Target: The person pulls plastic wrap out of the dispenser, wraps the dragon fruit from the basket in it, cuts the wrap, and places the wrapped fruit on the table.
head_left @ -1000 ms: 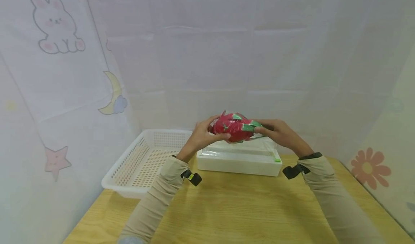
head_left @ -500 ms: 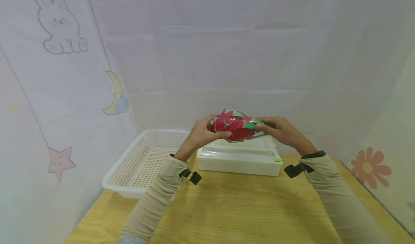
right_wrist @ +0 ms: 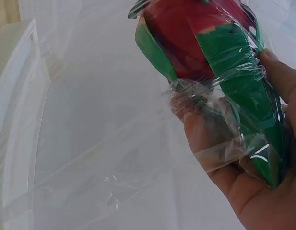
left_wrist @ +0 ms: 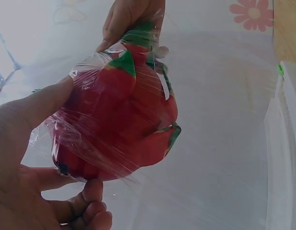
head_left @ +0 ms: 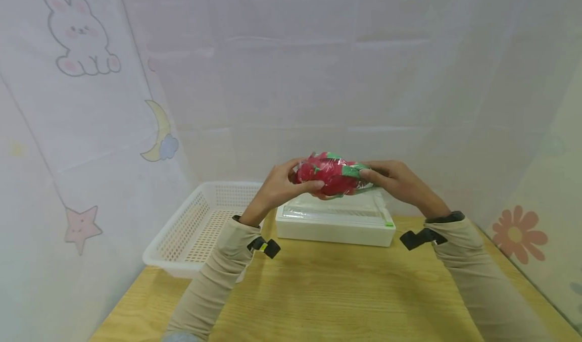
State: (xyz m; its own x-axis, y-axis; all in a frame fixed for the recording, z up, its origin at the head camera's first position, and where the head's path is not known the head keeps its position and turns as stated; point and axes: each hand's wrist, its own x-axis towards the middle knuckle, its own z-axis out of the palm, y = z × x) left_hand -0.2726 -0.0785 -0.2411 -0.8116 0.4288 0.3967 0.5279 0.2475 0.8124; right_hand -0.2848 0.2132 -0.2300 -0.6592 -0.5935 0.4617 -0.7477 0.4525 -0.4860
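Observation:
A red dragon fruit with green leaf tips is held up between both hands, clear plastic film stretched round it. My left hand grips its rounded red end, thumb on the near side. At the green-tipped end, my right hand pinches the leaves and film. The left wrist view shows film creased over the dragon fruit, with left fingertips under its lower end. In the right wrist view a loose strip of film runs from the fruit toward the white box.
Below the fruit, a white cling film box with a green piece at its right corner stands on the wooden table. A white perforated basket stands to its left. A printed cloth hangs behind.
Both hands have risen slightly with the dragon fruit, and it has turned a little in them. The right hand has moved slightly to the right. Basket and box stay in place.

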